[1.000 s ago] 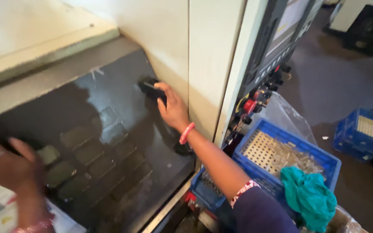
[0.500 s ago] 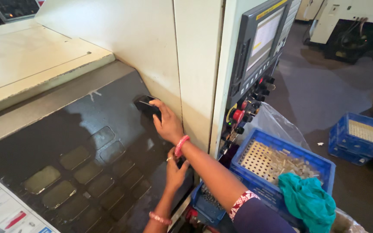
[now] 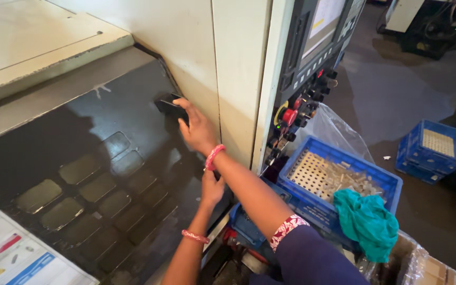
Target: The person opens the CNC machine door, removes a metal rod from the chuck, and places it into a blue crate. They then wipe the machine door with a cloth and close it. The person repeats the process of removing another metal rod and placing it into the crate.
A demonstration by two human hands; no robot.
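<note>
1. The black door handle (image 3: pixel 169 107) sits at the upper right of the dark sliding door (image 3: pixel 80 158), close to where the door meets the cream machine housing (image 3: pixel 196 42).
2. The right hand (image 3: pixel 196 129) lies over the handle's right end, fingers curled about it in a loose grip; a pink bangle (image 3: pixel 213 156) circles the wrist.
3. The left hand (image 3: pixel 212 189) rises beneath the right forearm, touching it or just under it; its fingers are partly hidden, so how far open it is cannot be told. It holds nothing visible. A pink bangle (image 3: pixel 195 236) sits on that wrist too.
4. The door carries rows of rounded dark window panels (image 3: pixel 80 170). A printed sheet (image 3: pixel 11 253) lies at the lower left of it.
5. Right of the housing stands a control panel (image 3: pixel 312 68) with a screen, knobs and a red button (image 3: pixel 289 116).
6. Below the panel sits a blue plastic crate (image 3: pixel 344 184) holding a perforated tray and small metal parts; a teal cloth (image 3: pixel 368 221) hangs over its near edge.
7. A second blue crate (image 3: pixel 434 150) rests on the dark floor (image 3: pixel 386 100), well apart to the right.
</note>
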